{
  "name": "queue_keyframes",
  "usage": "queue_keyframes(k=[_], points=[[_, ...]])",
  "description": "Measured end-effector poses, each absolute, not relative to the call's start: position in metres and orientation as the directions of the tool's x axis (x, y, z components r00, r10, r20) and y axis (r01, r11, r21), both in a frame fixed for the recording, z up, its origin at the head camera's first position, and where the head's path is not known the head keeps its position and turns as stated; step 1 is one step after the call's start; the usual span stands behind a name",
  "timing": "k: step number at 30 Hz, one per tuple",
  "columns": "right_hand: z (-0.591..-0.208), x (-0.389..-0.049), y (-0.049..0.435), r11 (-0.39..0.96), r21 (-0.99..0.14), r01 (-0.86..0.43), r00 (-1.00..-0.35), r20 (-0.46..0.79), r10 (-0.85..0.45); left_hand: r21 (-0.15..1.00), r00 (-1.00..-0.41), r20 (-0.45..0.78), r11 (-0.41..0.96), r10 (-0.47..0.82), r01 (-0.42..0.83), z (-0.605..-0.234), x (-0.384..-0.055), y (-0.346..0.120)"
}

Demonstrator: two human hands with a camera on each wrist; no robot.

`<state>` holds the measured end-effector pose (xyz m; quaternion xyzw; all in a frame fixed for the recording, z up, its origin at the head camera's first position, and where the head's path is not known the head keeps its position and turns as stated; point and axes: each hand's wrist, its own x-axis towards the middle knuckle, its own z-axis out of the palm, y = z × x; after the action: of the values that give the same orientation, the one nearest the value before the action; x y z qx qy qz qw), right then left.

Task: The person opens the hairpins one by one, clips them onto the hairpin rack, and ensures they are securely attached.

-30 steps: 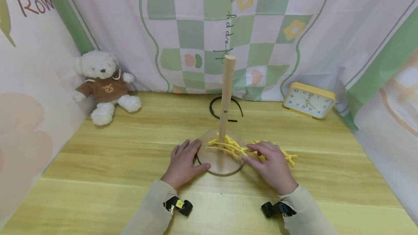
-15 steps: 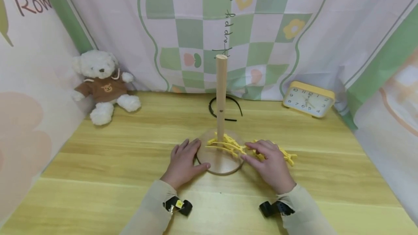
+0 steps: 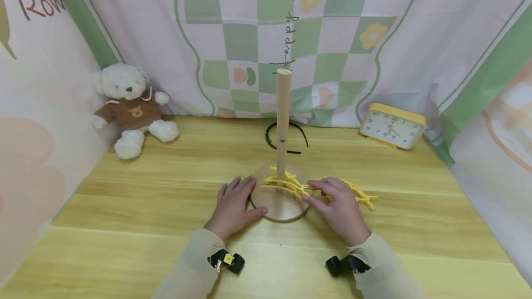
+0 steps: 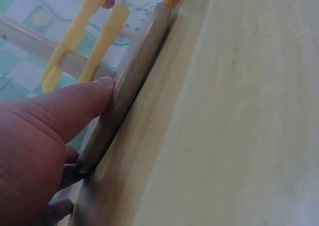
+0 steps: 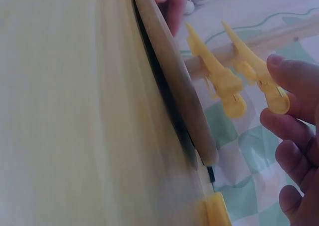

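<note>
A light wooden pole (image 3: 283, 119) stands upright on a round wooden base (image 3: 287, 212). My left hand (image 3: 233, 209) rests on the base's left edge, fingers on its side and thumb near the front rim. Two yellow hair clips sit one above the other on the lower pole, long jaws straddling it. In the right wrist view, my right hand (image 5: 304, 121) pinches the tail of the upper hair clip (image 5: 277, 99) between thumb and forefinger. The lower hair clip (image 5: 227, 81) is between that one and the base, untouched.
More yellow hair clips (image 3: 367, 199) lie on the table right of the base, partly behind my right hand. A black headband (image 3: 297, 152) lies behind the pole. A plush bear (image 3: 135, 110) sits back left; a yellow clock (image 3: 392, 126) stands back right.
My right hand has shifted slightly left toward the pole, with the upper hair clip. The pole's top has shifted left and straightened from a slight lean. My left hand stays on the base.
</note>
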<state>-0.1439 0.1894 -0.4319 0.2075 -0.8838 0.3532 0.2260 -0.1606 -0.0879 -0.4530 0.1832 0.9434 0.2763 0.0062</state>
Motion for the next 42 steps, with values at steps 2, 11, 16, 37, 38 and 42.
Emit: queue_keyframes(k=[2,11,16,37,38,42], points=[[-0.432,-0.144,0.187,0.662,-0.533,-0.527,-0.813,0.543,-0.21,0.525,-0.932,0.089,0.779,0.351,0.343,-0.453,-0.161,-0.088],[-0.431,-0.145,0.179,0.68,-0.546,-0.489,-0.839,0.509,-0.194,0.52,-0.932,0.076,0.783,0.355,0.341,-0.452,-0.159,-0.087],[-0.431,-0.145,0.176,0.681,-0.554,-0.478,-0.845,0.5,-0.187,0.519,-0.931,0.07,0.785,0.357,0.34,-0.453,-0.16,-0.087],[-0.432,-0.148,0.176,0.685,-0.544,-0.485,-0.835,0.52,-0.178,0.51,-0.93,0.081,0.787,0.357,0.347,-0.45,-0.158,-0.085],[-0.432,-0.149,0.176,0.684,-0.546,-0.484,-0.836,0.519,-0.177,0.508,-0.93,0.084,0.788,0.357,0.349,-0.451,-0.159,-0.085],[-0.433,-0.148,0.177,0.678,-0.562,-0.474,-0.846,0.505,-0.172,0.511,-0.932,0.086,0.787,0.352,0.344,-0.452,-0.158,-0.085]])
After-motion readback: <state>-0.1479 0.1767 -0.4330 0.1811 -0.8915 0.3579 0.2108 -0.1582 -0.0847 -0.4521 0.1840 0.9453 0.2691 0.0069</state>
